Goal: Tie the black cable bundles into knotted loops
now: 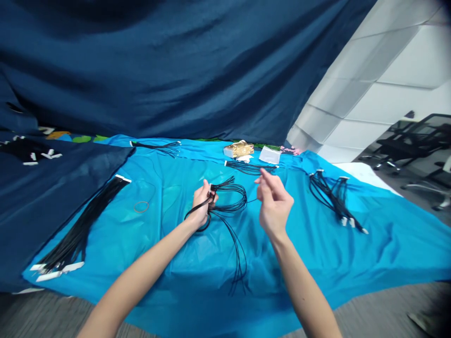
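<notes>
My left hand (201, 206) is closed around a looped bundle of thin black wires (232, 206), just above the blue cloth. A white connector shows by its fingertips, and loose wire ends hang down towards the front. To the right, my right hand (275, 199) is raised with its fingers pinched. One thin black wire runs from the loop to this hand; the fingers hide its end. Behind the hands lies another black wire bundle (252, 168) with a white connector.
On the left lies a thick black wire bundle (88, 220) beside an orange-brown rubber band (141, 207). More bundled wires (331, 195) lie at right, others (155, 147) at the back. A gold packet (241, 149) sits by the dark blue curtain (176, 70). Chairs (419, 145) stand beyond.
</notes>
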Tool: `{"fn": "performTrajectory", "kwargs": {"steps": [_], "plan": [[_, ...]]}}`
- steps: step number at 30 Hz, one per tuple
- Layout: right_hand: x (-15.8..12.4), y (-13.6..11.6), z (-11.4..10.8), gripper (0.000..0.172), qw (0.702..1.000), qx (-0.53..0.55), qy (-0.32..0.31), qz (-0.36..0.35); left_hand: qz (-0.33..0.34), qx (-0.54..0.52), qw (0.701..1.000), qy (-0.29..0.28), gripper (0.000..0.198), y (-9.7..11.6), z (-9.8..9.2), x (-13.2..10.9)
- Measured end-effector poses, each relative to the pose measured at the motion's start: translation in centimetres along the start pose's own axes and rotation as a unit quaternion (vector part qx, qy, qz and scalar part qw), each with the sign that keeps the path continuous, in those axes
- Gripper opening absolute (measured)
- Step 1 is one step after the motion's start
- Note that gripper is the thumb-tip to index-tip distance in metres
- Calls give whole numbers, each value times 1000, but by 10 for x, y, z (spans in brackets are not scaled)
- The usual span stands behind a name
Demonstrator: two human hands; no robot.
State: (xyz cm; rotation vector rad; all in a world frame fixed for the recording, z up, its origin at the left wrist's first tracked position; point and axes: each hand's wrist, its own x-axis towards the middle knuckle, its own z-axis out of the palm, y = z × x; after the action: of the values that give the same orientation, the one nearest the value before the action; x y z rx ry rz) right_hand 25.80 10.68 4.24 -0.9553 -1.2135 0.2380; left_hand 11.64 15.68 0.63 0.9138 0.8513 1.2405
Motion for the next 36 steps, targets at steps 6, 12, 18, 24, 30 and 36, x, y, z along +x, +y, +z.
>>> {"fn": "performTrajectory", "kwargs": {"steps": [6, 12, 18, 24, 30, 36], "plan": [[-20, 3, 11, 7, 945, -226, -127, -201, 12, -1, 999, 36, 53, -4, 0, 1], [-28, 12, 22, 10, 915, -309, -135, -222, 41, -1, 999, 28, 55, -9, -2, 3], [-29, 12, 25, 9, 915, -313, -133, -218, 49, -2, 998, 30, 54, -9, -3, 2], [-29, 11, 26, 12, 919, -313, -130, -203, 62, 8, 997, 42, 54, -9, -2, 1], [-31, 11, 27, 12, 922, -310, -131, -193, 86, 24, 995, 52, 53, -9, -2, 2], [-31, 10, 28, 11, 921, -313, -125, -196, 100, 38, 993, 56, 52, -10, -4, 3]]}}
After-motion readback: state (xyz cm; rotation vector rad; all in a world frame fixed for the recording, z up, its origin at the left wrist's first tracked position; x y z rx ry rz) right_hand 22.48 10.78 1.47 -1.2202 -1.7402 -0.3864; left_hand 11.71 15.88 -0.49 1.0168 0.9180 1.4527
